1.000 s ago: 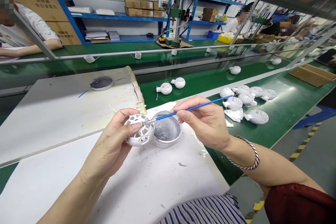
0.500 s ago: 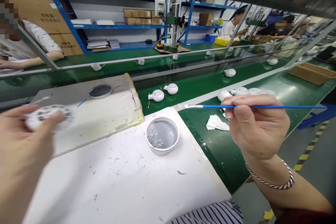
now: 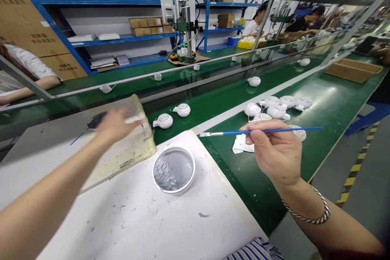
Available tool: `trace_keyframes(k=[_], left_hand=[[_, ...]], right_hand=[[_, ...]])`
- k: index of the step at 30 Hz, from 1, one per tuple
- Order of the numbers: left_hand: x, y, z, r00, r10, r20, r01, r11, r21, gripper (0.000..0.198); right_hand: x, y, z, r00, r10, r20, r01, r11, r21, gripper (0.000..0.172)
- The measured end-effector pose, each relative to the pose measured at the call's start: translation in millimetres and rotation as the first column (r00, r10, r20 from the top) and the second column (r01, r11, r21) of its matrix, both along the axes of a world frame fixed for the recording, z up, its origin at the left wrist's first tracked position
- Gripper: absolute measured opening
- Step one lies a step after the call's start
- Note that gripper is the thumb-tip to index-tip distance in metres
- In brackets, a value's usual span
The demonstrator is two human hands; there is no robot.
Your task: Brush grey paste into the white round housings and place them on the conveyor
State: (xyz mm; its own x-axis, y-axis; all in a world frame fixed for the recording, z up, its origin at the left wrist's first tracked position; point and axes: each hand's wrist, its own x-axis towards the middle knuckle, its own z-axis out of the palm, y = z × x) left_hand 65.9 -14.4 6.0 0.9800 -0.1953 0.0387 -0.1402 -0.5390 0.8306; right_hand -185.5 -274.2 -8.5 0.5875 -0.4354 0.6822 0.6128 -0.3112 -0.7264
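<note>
My right hand is closed on a thin blue brush, held level above the green bench with its bristles pointing left. A round white dish of grey paint stands on the white board in front of me. My left hand reaches out over the far grey board. It is smeared by motion, with something pale at its fingertips that I cannot make out. Two white perforated shells lie on the conveyor belt just right of that hand.
A second paint dish and a blue brush lie on the far board. Several white shells and a white cloth sit on the bench at right. A cardboard tray lies farther right. Another person's arm rests at far left.
My left hand took the white shell away from the paint dish, swung left, and now stretches over the far board. My right hand drew the brush back to the right.
</note>
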Motion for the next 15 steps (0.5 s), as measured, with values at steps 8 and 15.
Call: trace_keyframes(k=[8, 15], left_hand=[[38, -120, -53.7, 0.971, -0.013, -0.238, 0.06, 0.979, 0.194, 0.03], [-6, -14, 1.8, 0.95, -0.155, -0.272, 0.045, 0.928, -0.371, 0.037]], right_hand=[[2, 22, -12.2, 0.972, 0.154, -0.178, -0.175, 0.979, -0.104, 0.017], [24, 37, -18.7, 0.972, 0.185, -0.146, -0.231, 0.869, -0.437, 0.01]])
